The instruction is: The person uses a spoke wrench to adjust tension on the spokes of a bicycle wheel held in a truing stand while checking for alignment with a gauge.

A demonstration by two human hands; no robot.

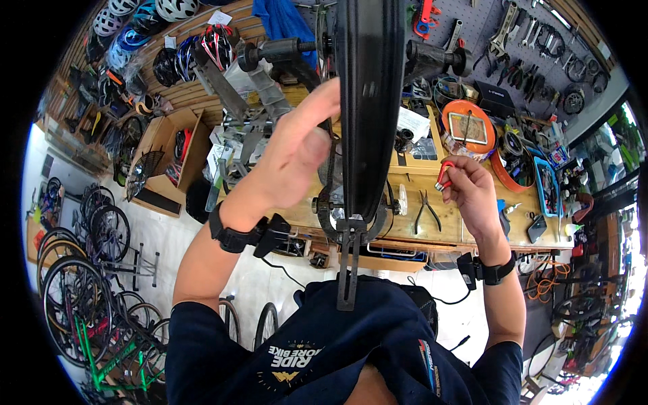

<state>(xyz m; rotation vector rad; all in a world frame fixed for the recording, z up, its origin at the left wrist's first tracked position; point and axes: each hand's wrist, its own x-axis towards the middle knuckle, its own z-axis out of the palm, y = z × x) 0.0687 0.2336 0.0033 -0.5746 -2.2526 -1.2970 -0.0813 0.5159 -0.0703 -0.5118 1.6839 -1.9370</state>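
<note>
A black wheel rim stands upright before me in a dark metal truing stand. My left hand is at the rim's left side, its index finger stretched to the rim and its thumb apart; the other fingers are partly hidden. In my right hand, to the right of the rim, a small red spoke wrench with a silvery end is pinched between thumb and fingers. It is held above the wooden workbench, away from the rim. Black-handled pliers lie on the bench below and left of that hand.
Orange round trays and a blue tray of small parts stand on the right of the bench. Tools hang on the back pegboard. A cardboard box and several bicycles are at left.
</note>
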